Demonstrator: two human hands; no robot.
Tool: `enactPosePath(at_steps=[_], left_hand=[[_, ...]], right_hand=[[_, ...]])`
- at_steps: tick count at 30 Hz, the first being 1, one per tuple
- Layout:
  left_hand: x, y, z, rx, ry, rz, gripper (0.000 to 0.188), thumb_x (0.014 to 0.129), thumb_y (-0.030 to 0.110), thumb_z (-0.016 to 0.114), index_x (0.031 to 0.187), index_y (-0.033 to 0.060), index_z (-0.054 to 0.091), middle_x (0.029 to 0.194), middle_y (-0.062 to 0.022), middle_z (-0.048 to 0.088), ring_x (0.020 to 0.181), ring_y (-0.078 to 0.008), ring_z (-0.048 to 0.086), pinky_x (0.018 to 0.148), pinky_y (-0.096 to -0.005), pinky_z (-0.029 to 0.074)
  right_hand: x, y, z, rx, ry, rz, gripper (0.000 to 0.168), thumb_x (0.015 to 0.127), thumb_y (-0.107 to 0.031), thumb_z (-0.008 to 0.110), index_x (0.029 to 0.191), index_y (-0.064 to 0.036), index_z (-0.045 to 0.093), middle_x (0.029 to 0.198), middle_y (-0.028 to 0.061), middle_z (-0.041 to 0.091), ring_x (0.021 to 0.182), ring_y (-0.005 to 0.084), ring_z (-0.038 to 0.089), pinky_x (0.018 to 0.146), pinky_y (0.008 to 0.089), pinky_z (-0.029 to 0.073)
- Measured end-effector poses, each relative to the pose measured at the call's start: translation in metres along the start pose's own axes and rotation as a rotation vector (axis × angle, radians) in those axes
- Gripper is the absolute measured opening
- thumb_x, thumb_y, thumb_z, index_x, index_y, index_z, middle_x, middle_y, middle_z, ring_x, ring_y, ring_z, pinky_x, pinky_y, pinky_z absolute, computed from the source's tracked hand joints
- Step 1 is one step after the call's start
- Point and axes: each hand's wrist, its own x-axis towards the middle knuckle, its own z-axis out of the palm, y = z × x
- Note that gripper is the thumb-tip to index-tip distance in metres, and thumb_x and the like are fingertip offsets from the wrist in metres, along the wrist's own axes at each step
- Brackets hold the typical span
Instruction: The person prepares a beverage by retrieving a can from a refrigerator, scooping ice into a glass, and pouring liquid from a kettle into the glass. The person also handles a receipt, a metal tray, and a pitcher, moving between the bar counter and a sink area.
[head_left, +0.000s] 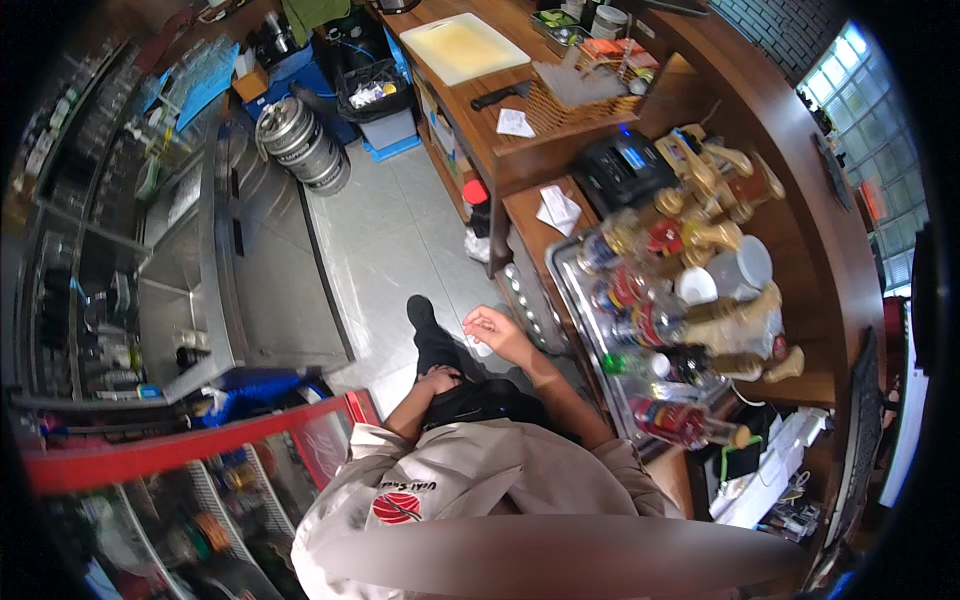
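Observation:
In front of my body, over the floor, my right hand is raised with bent fingers apart and nothing in it. My left hand rests against my dark trousers; its fingers are partly hidden, and no object shows in it. To the right of my right hand, a metal tray on the wooden counter holds several liquor bottles with pourers. A red-labelled bottle stands at its near end. White plastic tubs are among the bottles.
Ahead on the counter are a white cutting board, a knife, paper slips and a black printer. A steel keg and a lined bin stand on the tiled floor. A red-framed fridge is at the left.

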Motion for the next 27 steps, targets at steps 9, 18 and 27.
enactPosePath(at_steps=[9, 18, 27], left_hand=[[0.056, -0.142, -0.232, -0.646, -0.425, 0.188, 0.041, 0.077, 0.026, 0.057, 0.112, 0.0044, 0.053, 0.094, -0.0126, 0.061, 0.085, -0.0169, 0.057, 0.076, -0.0333, 0.046], [0.065, -0.252, -0.367, -0.368, -0.08, -0.326, 0.028, 0.071, 0.021, 0.058, 0.097, 0.01, 0.06, 0.079, -0.0073, 0.06, 0.064, -0.0197, 0.055, 0.059, -0.0369, 0.046], [0.099, -0.169, -0.458, -0.727, 0.304, 0.397, 0.029, 0.081, 0.007, 0.052, 0.11, 0.003, 0.052, 0.094, -0.0083, 0.059, 0.086, -0.0161, 0.054, 0.078, -0.0291, 0.044]], right_hand=[[0.159, 0.139, -0.06, -0.866, -0.114, 0.506, 0.026, 0.08, -0.031, 0.052, 0.088, -0.007, 0.06, 0.087, 0.0115, 0.062, 0.078, 0.0251, 0.06, 0.069, 0.0348, 0.047], [0.18, 0.199, -0.069, -0.383, 0.456, 0.936, 0.051, 0.077, -0.045, 0.052, 0.102, -0.001, 0.058, 0.105, 0.0237, 0.056, 0.103, 0.0329, 0.052, 0.084, 0.038, 0.042], [0.41, 0.154, -0.099, -0.145, 0.206, 1.049, 0.039, 0.077, -0.041, 0.056, 0.102, -0.011, 0.053, 0.093, 0.008, 0.059, 0.078, 0.024, 0.056, 0.068, 0.0419, 0.044]])
